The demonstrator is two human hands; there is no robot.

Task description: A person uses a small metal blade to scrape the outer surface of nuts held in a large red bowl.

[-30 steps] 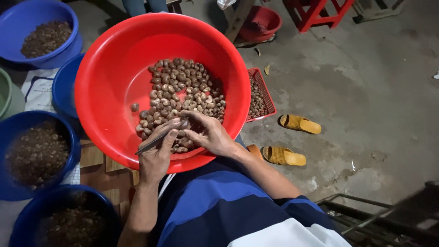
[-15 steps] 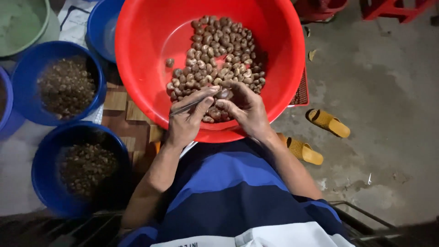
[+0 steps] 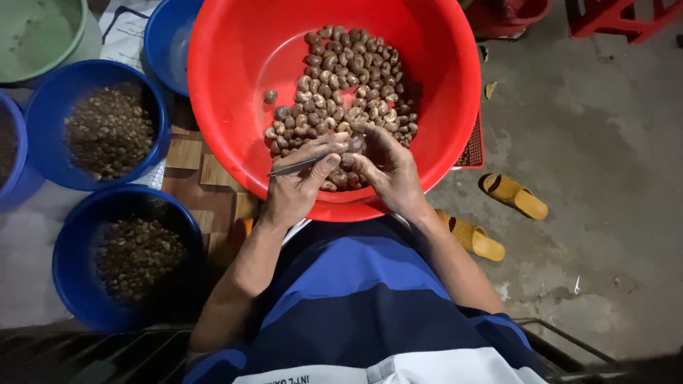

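Left hand point(image 3: 295, 188) closed around thin metal blade point(image 3: 307, 163), blade lying across fingers point(image 3: 324, 148), tip pointing toward right hand. Right hand point(image 3: 388, 167) curled over single nut point(image 3: 356, 144), pinched between thumb and fingertips, just at blade tip. Both hands resting over near rim of large red basin point(image 3: 235, 85). Heap of brown nuts point(image 3: 348, 85) piled in basin centre and right half, one stray nut point(image 3: 270, 95) lying apart to left of heap. Blue bowl point(image 3: 53, 107) left of basin, filled with dark shell pieces. Second blue bowl point(image 3: 78, 249) nearer, lower left, holding similar dark pieces. Third blue bowl point(image 3: 160, 43) partly tucked behind basin, contents not discernible. Green tub point(image 3: 43, 35) at top left corner. Yellow sandals point(image 3: 514, 195) on concrete floor point(image 3: 605, 142) to right, one near forearm. Small red basket point(image 3: 471, 149) half hidden behind basin edge. Blue-striped shirt point(image 3: 356, 299) filling lower frame.
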